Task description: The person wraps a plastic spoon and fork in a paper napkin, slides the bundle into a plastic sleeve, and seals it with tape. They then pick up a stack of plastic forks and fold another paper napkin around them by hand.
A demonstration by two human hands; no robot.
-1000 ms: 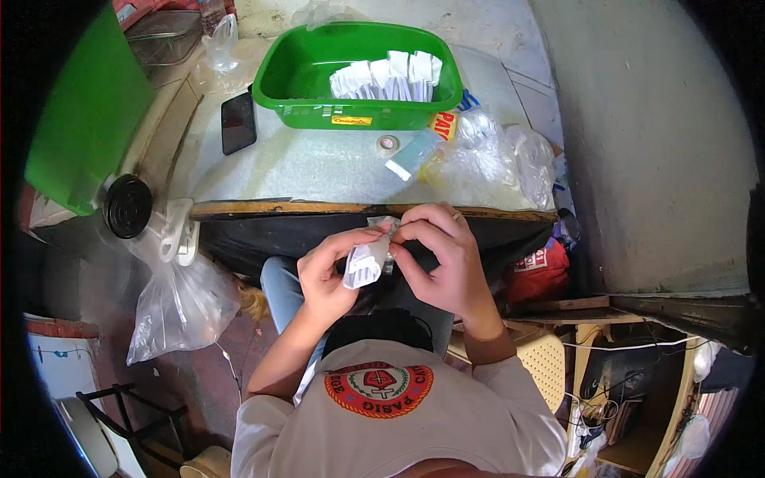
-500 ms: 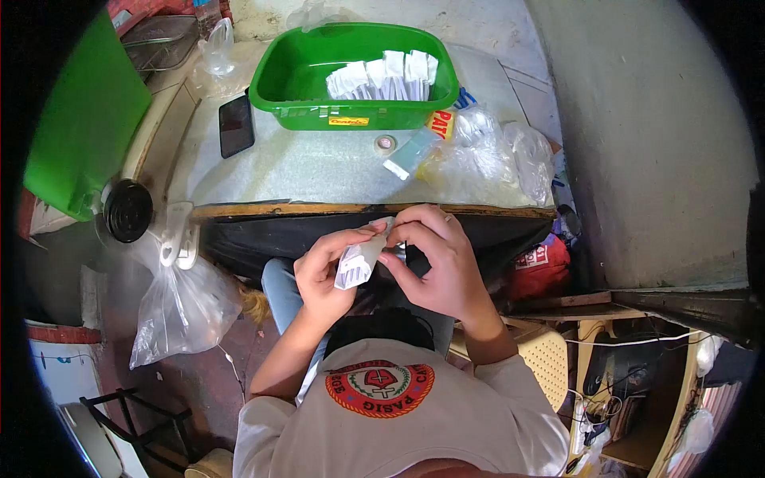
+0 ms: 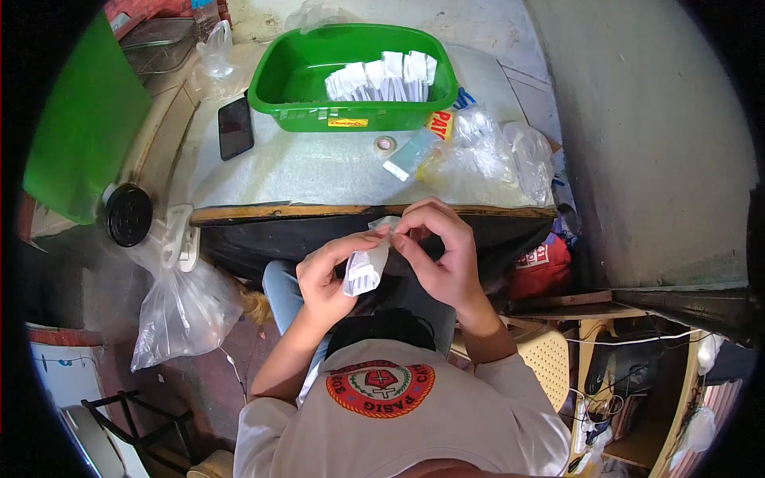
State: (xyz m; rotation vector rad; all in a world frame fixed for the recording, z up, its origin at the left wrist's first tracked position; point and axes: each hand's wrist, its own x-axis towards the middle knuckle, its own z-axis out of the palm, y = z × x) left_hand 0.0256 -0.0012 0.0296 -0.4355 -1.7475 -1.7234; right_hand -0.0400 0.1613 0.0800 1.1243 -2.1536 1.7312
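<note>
My left hand (image 3: pixel 328 275) holds a small white paper packet (image 3: pixel 366 269) with its fingers wrapped round it, in front of the table's edge. Dark marks show at the packet's lower end. At its upper end, my right hand (image 3: pixel 438 251) pinches the tip between thumb and forefinger. Beyond them, a green basin (image 3: pixel 299 118) on the table holds several similar white packets (image 3: pixel 382 77) in a row. A roll of tape (image 3: pixel 385 145) lies in front of the basin.
The table (image 3: pixel 311 171) also bears a black phone (image 3: pixel 236 127), a pale green packet (image 3: pixel 412 154) and clear plastic bags (image 3: pixel 482 151). At the left hangs a clear plastic bag (image 3: pixel 183 319), below a black round lid (image 3: pixel 128 215). A grey wall stands at the right.
The packet has shifted slightly right and turned more upright in my left hand. My right hand's fingers have closed in on its upper end, with the wrist moved a little.
</note>
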